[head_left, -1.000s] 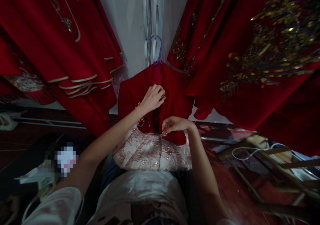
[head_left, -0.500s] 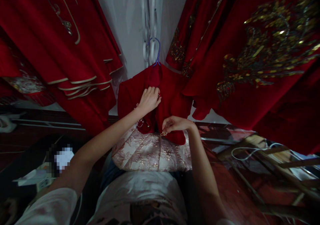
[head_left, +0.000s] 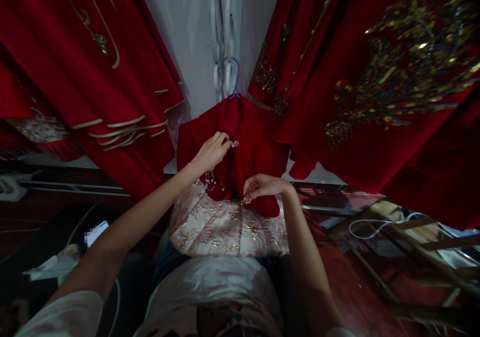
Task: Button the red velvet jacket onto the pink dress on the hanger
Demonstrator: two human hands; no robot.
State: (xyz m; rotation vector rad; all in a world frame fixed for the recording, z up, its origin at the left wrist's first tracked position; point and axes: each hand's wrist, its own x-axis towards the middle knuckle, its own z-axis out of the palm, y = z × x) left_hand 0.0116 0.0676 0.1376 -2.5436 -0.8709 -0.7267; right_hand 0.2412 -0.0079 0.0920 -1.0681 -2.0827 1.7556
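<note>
Left hand (head_left: 213,153) has a small cluster of pale beads (head_left: 235,144) pinched between thumb and fingertips, right by the front opening of a short red cloth jacket (head_left: 262,147). Right hand (head_left: 258,186) is lower down, fingers curled in, gripping a little gold beaded ornament (head_left: 245,201) near the jacket's bottom edge. Jacket's hanging straight ahead on a purple hanger (head_left: 237,79), hooked onto a white chain of rings (head_left: 228,37), and its hem sits over some shiny white-and-pink brocade fabric (head_left: 225,227) just in front of the person's white shirt (head_left: 217,282). Some dangly bead strands (head_left: 210,178) show just below the left wrist, can't tell what they're fixed to. Red garments with pale trim (head_left: 112,87) hang on the left, red garments with gold sequins (head_left: 318,112) on the right.
</note>
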